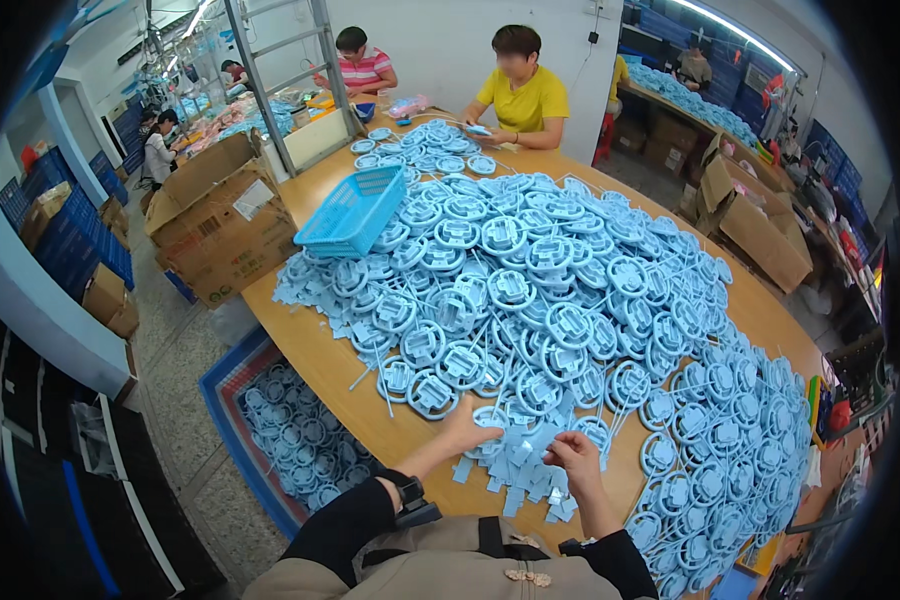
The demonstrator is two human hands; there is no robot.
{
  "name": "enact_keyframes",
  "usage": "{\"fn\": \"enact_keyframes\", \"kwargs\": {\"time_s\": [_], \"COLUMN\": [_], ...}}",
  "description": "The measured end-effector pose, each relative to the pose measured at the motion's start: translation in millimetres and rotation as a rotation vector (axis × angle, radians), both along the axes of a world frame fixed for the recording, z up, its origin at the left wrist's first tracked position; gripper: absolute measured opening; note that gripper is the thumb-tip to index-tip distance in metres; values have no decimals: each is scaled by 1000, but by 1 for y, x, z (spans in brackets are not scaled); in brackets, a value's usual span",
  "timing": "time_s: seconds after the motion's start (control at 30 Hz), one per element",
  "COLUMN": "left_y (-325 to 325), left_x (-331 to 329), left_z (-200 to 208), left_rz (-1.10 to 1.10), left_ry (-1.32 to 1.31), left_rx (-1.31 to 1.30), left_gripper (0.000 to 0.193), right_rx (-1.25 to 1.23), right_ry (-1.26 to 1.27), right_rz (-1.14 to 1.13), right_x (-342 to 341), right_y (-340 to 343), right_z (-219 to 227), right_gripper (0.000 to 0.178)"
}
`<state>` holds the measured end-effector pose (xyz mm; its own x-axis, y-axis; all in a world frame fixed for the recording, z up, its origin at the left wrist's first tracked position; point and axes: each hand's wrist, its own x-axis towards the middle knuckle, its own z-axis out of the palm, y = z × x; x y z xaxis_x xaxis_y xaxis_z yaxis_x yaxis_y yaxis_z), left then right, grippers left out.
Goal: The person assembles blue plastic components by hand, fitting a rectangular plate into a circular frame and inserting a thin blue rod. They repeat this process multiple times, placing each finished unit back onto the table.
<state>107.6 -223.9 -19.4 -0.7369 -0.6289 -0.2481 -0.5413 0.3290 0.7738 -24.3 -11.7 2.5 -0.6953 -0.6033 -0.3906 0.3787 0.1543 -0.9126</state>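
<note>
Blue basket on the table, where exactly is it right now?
In the head view, the blue basket sits left of centre, at the left side of the heap of light-blue parts, just right of an open cardboard box.

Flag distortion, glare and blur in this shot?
Head view: fisheye bows the wooden table edge, with black corners; head view: ceiling tube light glares white at upper right; head view: blue ring parts are brightly lit, and the right hand's fingers show no obvious motion blur.
</note>
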Motion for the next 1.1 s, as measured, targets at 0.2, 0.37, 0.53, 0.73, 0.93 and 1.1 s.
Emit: {"fn": "enact_keyframes", "kwargs": {"time_s": [0.2, 0.37, 0.53, 0.73, 0.93, 1.1], "left_y": [16, 16, 23, 30, 33, 29], "left_x": [-5, -23, -18, -18, -21, -24], "left_z": [47, 57, 41, 46, 50, 44], "left_rz": [130, 138, 89, 61, 7, -66], "left_ry": [635, 684, 731, 751, 726, 668], "left_rx": [364, 421, 485, 492, 363, 130], "left_gripper": [43, 35, 36, 45, 51, 54], "right_rx": [-159, -192, -202, -185, -201, -23], "right_ry": [-255, -273, -290, -274, -277, 28], "right_rz": [47, 4, -58, -63, -98, 77], "right_x": [16, 17, 19, 21, 17, 3], "right_y": [-42, -63, -57, -52, -51, -49], "right_z": [44, 59, 52, 51, 43, 28], "right_gripper": [15, 13, 12, 13, 13, 23]}}
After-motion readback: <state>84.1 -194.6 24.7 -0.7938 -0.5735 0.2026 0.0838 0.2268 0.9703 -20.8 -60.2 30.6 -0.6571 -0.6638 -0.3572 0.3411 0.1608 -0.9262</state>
